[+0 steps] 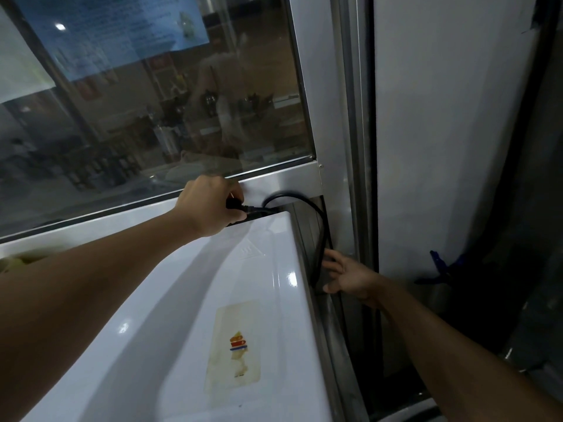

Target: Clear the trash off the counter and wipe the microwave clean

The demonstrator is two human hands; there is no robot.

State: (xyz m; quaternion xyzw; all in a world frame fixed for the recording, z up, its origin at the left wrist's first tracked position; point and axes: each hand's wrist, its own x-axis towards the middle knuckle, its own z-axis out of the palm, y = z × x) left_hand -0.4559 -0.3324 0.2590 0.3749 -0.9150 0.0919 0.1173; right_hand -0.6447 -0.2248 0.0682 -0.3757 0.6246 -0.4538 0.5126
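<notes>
Left hand (210,205) pinches the plug (243,208) behind the microwave (189,300); cord (316,226) loops right, then drops toward the right hand (344,277), fingers spread, w/ the cord just beside them.

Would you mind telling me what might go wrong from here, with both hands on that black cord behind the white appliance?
1. The left hand grips the black cord at the rear edge of the white appliance; a hard pull could strain the cord.
2. The cord loops down into the narrow gap beside the metal frame, where it might snag.
3. The right hand reaches into that gap and could get pinched if the appliance shifts.
</notes>
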